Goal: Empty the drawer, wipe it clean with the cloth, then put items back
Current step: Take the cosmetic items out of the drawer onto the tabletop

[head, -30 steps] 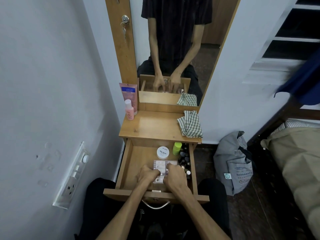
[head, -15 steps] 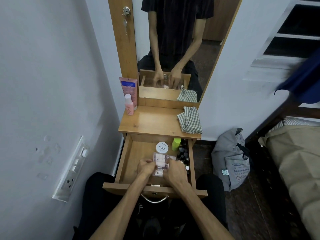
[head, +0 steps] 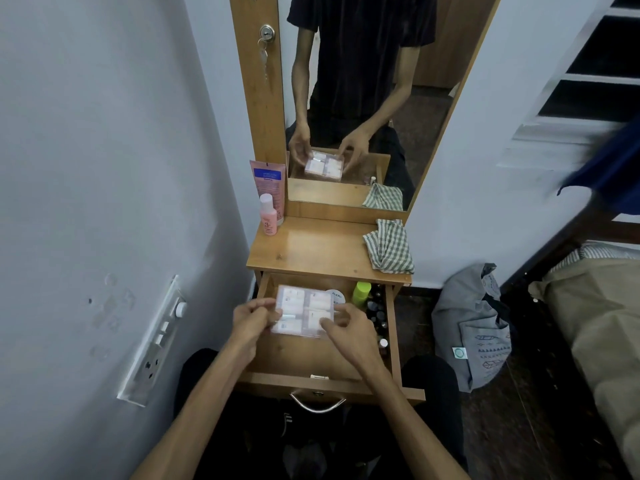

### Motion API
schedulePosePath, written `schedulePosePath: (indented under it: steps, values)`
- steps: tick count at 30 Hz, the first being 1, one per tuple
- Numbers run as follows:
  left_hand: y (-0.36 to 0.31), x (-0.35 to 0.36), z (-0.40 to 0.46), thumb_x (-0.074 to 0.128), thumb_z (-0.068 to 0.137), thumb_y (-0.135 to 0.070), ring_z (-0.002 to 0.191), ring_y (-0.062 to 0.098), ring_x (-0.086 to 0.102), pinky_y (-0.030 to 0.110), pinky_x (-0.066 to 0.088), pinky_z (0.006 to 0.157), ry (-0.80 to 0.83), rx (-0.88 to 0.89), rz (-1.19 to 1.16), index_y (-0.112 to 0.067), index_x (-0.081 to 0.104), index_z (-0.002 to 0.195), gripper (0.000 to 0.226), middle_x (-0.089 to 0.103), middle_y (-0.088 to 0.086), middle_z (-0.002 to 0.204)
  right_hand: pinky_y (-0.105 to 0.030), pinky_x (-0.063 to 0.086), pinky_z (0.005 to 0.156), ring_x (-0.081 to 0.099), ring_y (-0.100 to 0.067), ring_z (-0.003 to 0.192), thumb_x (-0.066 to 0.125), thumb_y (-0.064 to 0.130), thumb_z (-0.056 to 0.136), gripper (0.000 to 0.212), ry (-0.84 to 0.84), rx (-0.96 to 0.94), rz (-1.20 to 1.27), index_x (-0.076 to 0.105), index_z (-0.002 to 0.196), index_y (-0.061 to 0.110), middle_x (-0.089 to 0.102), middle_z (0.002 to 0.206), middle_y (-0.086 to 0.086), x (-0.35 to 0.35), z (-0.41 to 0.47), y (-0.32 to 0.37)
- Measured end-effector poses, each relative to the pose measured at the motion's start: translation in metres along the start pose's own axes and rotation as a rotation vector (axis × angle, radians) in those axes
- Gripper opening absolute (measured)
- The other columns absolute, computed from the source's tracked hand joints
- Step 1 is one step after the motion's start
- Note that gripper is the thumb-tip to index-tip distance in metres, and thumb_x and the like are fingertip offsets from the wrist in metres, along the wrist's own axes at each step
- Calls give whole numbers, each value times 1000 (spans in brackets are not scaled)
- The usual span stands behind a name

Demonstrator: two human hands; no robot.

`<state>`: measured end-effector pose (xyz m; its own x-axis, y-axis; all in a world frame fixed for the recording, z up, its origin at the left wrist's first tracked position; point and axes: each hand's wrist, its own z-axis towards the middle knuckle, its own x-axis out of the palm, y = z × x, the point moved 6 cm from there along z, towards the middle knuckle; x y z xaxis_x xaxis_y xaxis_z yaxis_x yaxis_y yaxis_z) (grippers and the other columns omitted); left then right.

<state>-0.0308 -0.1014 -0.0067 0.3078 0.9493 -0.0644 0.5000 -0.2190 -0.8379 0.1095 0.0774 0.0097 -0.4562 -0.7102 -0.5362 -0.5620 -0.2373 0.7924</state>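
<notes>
Leaning at the tabletop's 10 o'clock corner: pink tube (head: 269,183), small pink bottle (head: 268,215) just before it. Up at 12: mirror (head: 360,98), key (head: 264,56) hanging in the frame's lock. At 9 on the wall: switchboard (head: 154,344). At 3 on the floor: grey bag (head: 474,327), bed (head: 595,306) beyond.

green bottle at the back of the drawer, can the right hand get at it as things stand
Probably not yet: the right hand and left hand both hold the clear packet. The green bottle itself stands uncovered in the open drawer.
</notes>
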Motion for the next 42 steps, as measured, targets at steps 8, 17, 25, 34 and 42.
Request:
schedulePosePath:
  steps: [8, 17, 25, 34, 42]
  values:
    - [-77, 15, 8, 71, 82, 4, 84, 21, 74, 30, 60, 72, 25, 214, -91, -7, 73, 109, 29, 76, 10, 99, -24, 60, 63, 73, -12, 72, 74, 5, 89, 38, 19, 0, 568, 64, 126, 8, 79, 94, -7, -14, 34, 38]
    - [-110, 50, 40, 70, 74, 9, 100, 10, 65, 19, 51, 86, 67, 309, 67, -14, 71, 122, 53, 72, -5, 112, -19, 59, 59, 73, -11, 60, 79, 4, 86, 33, -109, 114, 612, 68, 117, 5, 75, 80, -2, -20, 109, 60]
    - [-111, 45, 69, 80, 76, -7, 95, 10, 64, 28, 51, 98, -157, 374, 224, -14, 73, 121, 45, 73, -1, 116, -29, 64, 72, 76, -11, 71, 82, 8, 83, 26, -124, 112, 517, 74, 107, 9, 79, 88, -6, -2, 146, 66]
    - [-110, 54, 79, 74, 85, -7, 89, 8, 59, 5, 40, 72, -204, 477, 291, -12, 69, 126, 41, 72, 6, 114, -20, 54, 64, 68, -4, 71, 80, 22, 74, 22, -129, -134, 154, 73, 94, 29, 70, 74, 14, -2, 151, 88]
    - [-104, 57, 88, 71, 85, -3, 82, 9, 57, 0, 42, 65, -246, 609, 273, -20, 71, 123, 42, 70, 3, 116, -32, 55, 61, 66, -13, 74, 72, 43, 64, 30, -231, -219, -4, 74, 86, 24, 70, 72, 5, 8, 158, 80]
